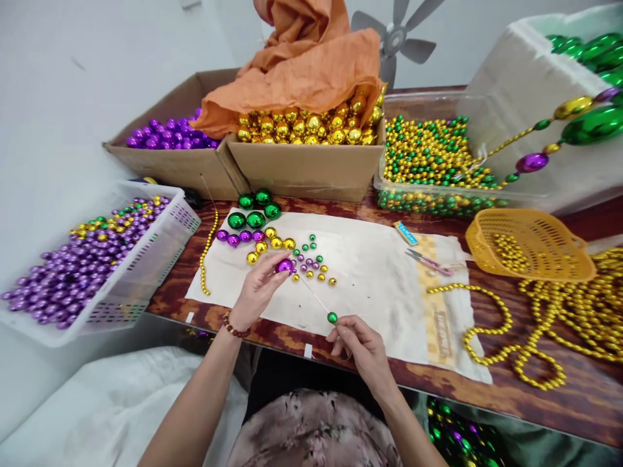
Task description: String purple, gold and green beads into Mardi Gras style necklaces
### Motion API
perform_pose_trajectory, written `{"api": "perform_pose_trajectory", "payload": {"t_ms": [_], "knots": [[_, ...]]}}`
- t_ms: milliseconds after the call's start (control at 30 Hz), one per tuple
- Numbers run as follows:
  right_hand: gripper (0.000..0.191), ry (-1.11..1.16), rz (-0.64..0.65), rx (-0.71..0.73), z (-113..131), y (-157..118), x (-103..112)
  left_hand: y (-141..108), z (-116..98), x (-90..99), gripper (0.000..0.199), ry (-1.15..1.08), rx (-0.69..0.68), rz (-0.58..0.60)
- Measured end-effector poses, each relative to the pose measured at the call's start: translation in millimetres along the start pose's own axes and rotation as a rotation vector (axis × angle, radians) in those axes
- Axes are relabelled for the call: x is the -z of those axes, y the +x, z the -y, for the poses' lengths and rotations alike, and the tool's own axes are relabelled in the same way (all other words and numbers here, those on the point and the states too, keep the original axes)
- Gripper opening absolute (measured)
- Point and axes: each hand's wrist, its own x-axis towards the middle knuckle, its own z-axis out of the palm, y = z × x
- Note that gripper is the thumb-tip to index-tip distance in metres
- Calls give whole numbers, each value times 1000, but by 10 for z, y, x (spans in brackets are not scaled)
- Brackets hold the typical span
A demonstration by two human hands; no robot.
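A mottled wooden surface (pixel 467 405) spreads before me. On it lies a long white cloth (pixel 370 259); from the cloth's middle, cardboard boxes (pixel 302 172), heaped with purple beads (pixel 165 134) and gold beads (pixel 311 123), stand at eleven o'clock, a white plastic basket (pixel 126 285) at nine. The right hand (pixel 363 347), between five and six, pinches a thin needle (pixel 316 298); the left hand (pixel 257 285), at nine, pinches a shiny purple bead (pixel 284 266) near the needle's far end. Smaller, a green bead (pixel 332 318) sits on the needle, by the right fingertips. Tiny beads (pixel 322 268) lie toward eleven.
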Motion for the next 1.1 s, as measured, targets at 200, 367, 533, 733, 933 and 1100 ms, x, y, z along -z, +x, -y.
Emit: {"api": "perform_pose_trajectory", "payload": {"t_ms": [200,367,533,733,933,1100], "knots": [[33,80,-58,-8,-59,-22,-7,5,-5,-136,53,-76,-122,-77],[34,124,-88,-14,-96,-18,-2,25,5,-189,32,1,-177,-93],[35,140,-105,-33,-124,2,15,9,-20,-267,32,-36,-170,-119],[34,91,-84,-12,-148,-23,21,-34,-34,-343,34,-97,-152,-144],[30,28,-70,20,-151,-40,-2,-61,-70,-377,27,-106,-195,-142],[27,-51,-59,65,-124,-50,-21,-61,-37,-391,29,-175,-168,-151]]}}
